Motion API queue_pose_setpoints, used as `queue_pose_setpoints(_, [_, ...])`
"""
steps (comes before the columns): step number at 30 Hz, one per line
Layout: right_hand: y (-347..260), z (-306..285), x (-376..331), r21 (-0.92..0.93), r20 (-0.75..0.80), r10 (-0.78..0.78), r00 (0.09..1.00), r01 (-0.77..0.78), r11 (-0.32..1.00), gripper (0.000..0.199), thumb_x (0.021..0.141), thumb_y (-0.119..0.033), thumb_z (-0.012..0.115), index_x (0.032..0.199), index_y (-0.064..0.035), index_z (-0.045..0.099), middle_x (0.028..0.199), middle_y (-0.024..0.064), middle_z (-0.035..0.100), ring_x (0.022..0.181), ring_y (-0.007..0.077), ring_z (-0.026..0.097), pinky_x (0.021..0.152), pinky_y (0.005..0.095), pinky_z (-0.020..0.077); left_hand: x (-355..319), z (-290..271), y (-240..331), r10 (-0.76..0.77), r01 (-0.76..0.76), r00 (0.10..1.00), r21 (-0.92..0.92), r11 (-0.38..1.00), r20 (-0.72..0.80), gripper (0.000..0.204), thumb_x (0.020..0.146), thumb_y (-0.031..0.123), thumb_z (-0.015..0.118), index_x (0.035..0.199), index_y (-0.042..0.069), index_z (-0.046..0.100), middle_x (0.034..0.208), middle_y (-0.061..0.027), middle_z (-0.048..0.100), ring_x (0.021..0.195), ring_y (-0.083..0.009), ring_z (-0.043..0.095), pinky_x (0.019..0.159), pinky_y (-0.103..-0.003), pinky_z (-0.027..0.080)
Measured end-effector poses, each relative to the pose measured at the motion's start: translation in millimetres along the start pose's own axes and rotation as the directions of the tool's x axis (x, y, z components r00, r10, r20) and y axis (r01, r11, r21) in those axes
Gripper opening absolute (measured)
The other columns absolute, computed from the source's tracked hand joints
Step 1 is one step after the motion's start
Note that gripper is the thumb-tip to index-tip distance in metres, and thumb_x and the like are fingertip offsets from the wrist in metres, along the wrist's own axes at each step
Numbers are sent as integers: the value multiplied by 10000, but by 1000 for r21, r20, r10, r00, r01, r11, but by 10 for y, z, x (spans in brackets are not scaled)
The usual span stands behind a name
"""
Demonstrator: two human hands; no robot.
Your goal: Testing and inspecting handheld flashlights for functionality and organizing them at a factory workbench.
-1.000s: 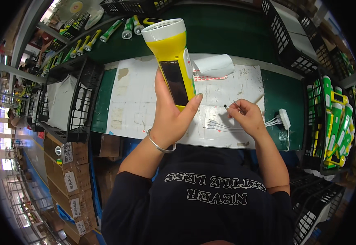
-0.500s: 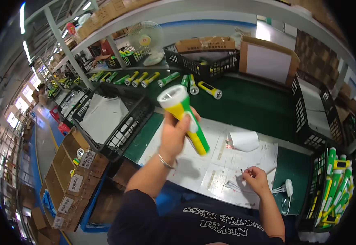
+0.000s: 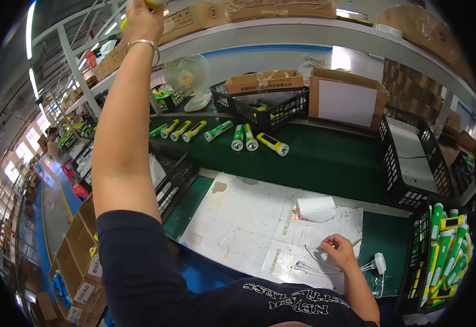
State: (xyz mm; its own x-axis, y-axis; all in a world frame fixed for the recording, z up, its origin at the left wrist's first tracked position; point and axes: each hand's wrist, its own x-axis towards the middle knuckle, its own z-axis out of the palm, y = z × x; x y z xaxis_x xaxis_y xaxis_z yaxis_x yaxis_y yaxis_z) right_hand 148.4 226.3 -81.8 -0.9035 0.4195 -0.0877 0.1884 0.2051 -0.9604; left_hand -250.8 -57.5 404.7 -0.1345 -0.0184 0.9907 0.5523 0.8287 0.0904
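Note:
My left hand (image 3: 142, 23) is raised high at the top left, its fingers closed around a yellow, green and white flashlight (image 3: 154, 2). Only a sliver of that flashlight shows; the rest lies beyond the upper edge. Low over the white work board (image 3: 232, 218), my right hand (image 3: 338, 250) pinches the end of a thin white charging cable (image 3: 317, 268). That cable leads to a white plug adapter (image 3: 379, 263) at the board's right. A curled sheet of white paper (image 3: 315, 209) lies just beyond my right hand.
Several flashlights (image 3: 250, 139) lie on the green belt behind the board. Black crates stand around: one with flashlights (image 3: 445, 256) at right, one with white sheets (image 3: 412, 158) behind it, another at left (image 3: 180, 177). An overhead shelf (image 3: 281, 27) carries cartons. A fan (image 3: 186, 79) stands at the back.
My left hand has lifted the flashlight from above the board up and leftward to the top edge. My right hand stays near the same spot with the cable.

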Motion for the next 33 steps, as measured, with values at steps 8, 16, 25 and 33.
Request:
queue_pose_setpoints(8, [128,-100,-137,-5,-46,1,999,-2,1000,215,799,-205,701,885,-11,666,730,5,639,659,70,542,628,232,450,363,948,225,-173,22,824,275,961,540,820,805,764,313,1397,214,456,1399,-111,486,1246,-303,490,1079,-506,197])
queue_pose_setpoints(16, [232,-184,-80,75,-43,126,991,-123,990,186,807,-183,698,856,-10,653,714,-19,605,646,44,511,603,209,428,198,894,143,101,-189,866,134,973,490,672,793,633,550,1196,97,604,1123,-145,658,1055,-320,615,930,-455,433])
queue_pose_setpoints(25, [210,-134,0,103,-9,109,994,-107,989,176,814,-163,693,855,-1,640,727,-6,616,657,52,526,610,206,435,584,697,219,111,-132,899,21,991,423,637,765,518,639,1263,128,558,1146,-179,636,1042,-321,617,872,-375,485])
queue_pose_setpoints(33, [53,-207,79,147,-17,102,995,-99,984,179,836,-156,689,876,9,632,757,7,638,681,55,552,641,205,453,695,1072,494,-26,-126,817,222,967,576,633,766,384,615,1339,165,457,1235,-182,594,1157,-334,561,978,-371,425])
